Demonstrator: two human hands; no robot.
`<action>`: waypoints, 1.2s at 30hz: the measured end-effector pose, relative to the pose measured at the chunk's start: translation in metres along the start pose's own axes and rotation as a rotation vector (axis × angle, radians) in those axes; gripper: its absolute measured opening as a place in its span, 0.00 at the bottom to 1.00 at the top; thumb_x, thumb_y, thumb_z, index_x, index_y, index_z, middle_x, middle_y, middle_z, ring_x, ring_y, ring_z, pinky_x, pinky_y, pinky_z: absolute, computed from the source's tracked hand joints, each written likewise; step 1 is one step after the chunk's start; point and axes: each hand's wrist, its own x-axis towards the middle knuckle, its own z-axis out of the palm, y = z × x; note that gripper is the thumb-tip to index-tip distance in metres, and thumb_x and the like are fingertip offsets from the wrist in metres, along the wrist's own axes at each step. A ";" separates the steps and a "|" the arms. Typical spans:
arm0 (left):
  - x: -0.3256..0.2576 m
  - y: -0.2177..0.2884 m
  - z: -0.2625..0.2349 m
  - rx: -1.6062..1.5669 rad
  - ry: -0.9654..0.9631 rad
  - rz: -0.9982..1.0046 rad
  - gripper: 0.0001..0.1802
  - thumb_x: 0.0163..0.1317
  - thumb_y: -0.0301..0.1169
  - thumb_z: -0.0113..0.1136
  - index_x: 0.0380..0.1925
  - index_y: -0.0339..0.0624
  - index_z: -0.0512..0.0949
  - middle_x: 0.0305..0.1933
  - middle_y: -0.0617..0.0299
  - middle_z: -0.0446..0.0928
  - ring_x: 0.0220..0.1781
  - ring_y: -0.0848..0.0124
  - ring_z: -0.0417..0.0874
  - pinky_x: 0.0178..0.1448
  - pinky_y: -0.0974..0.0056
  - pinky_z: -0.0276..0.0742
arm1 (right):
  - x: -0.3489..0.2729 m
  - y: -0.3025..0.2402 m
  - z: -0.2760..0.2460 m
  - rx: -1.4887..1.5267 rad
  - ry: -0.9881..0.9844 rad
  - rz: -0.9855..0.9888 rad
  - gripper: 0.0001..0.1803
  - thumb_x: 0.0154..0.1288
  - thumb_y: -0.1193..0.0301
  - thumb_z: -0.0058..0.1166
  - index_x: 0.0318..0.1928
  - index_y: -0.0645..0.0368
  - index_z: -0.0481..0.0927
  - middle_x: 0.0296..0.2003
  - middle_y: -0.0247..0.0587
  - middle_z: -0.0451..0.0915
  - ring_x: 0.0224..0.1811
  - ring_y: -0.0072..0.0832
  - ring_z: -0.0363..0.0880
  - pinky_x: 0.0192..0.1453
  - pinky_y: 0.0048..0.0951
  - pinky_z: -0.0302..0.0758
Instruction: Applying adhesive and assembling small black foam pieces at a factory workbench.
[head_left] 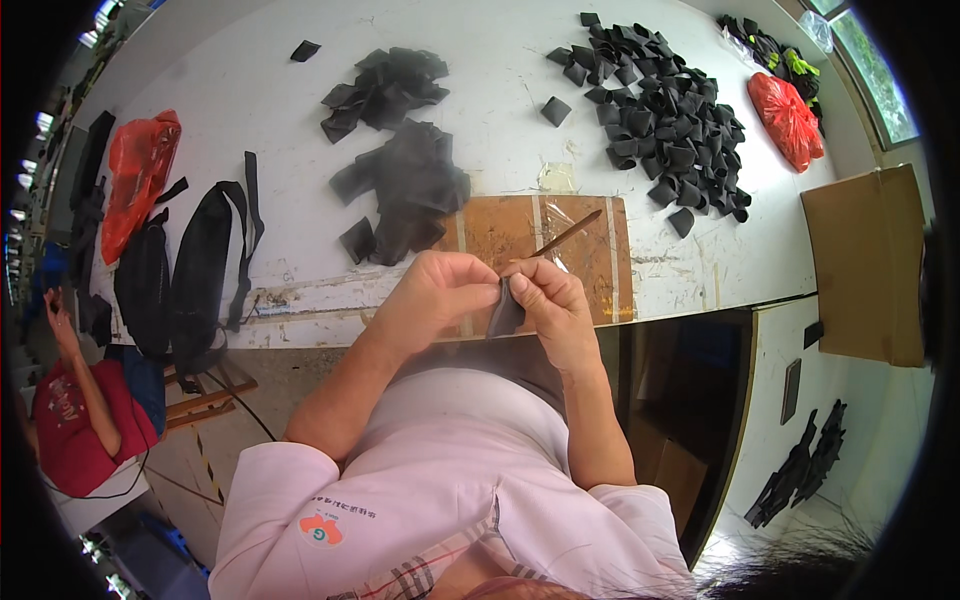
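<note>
Over the table's front edge, my two hands meet at a small dark grey fabric piece that hangs down between them. My left hand pinches its upper edge with thumb and fingertips. On the other side my right hand is closed on the same piece, thumb uppermost. A thin brown pointed stick sticks out beyond the right fingers, above a brown board; whether those fingers hold it or it lies on the board, I cannot tell. Left of the board are loose heaps of flat black fabric pieces.
A large pile of folded black pieces covers the right of the white table. Red plastic bags and a cardboard box stand farther right. Black straps and bags lie left. A person in red sits at far left.
</note>
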 end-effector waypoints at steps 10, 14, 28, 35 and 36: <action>0.004 -0.026 0.030 0.999 0.545 0.926 0.05 0.48 0.18 0.56 0.26 0.38 0.72 0.19 0.60 0.72 0.14 0.75 0.69 0.19 0.70 0.63 | -0.010 -0.002 0.027 -0.820 0.426 -0.520 0.04 0.49 0.80 0.54 0.29 0.65 0.75 0.23 0.41 0.71 0.21 0.29 0.70 0.23 0.26 0.67; 0.012 -0.034 0.029 0.882 0.657 0.905 0.07 0.50 0.16 0.54 0.30 0.35 0.73 0.20 0.61 0.75 0.17 0.81 0.71 0.21 0.77 0.66 | 0.001 0.008 0.024 -1.089 0.459 -0.599 0.05 0.46 0.81 0.53 0.27 0.63 0.73 0.23 0.43 0.70 0.23 0.37 0.71 0.25 0.33 0.67; 0.012 -0.008 0.027 -0.010 0.371 0.334 0.12 0.51 0.17 0.54 0.38 0.34 0.71 0.26 0.66 0.76 0.15 0.88 0.63 0.15 0.80 0.57 | 0.004 0.002 0.019 -1.021 0.512 -0.683 0.06 0.47 0.82 0.53 0.30 0.64 0.74 0.25 0.42 0.70 0.22 0.34 0.70 0.24 0.30 0.68; 0.001 -0.001 0.025 0.157 0.166 0.385 0.10 0.51 0.18 0.50 0.35 0.35 0.71 0.29 0.63 0.75 0.26 0.80 0.74 0.29 0.78 0.69 | -0.011 -0.015 0.006 0.663 0.019 0.093 0.04 0.54 0.75 0.53 0.29 0.63 0.74 0.24 0.30 0.72 0.18 0.12 0.56 0.19 0.13 0.54; 0.002 -0.006 0.031 0.301 0.275 0.437 0.09 0.50 0.19 0.51 0.34 0.35 0.71 0.28 0.63 0.75 0.28 0.78 0.75 0.33 0.75 0.71 | -0.013 -0.014 0.007 0.747 -0.053 0.075 0.05 0.56 0.73 0.53 0.28 0.62 0.74 0.23 0.28 0.71 0.18 0.11 0.56 0.20 0.13 0.55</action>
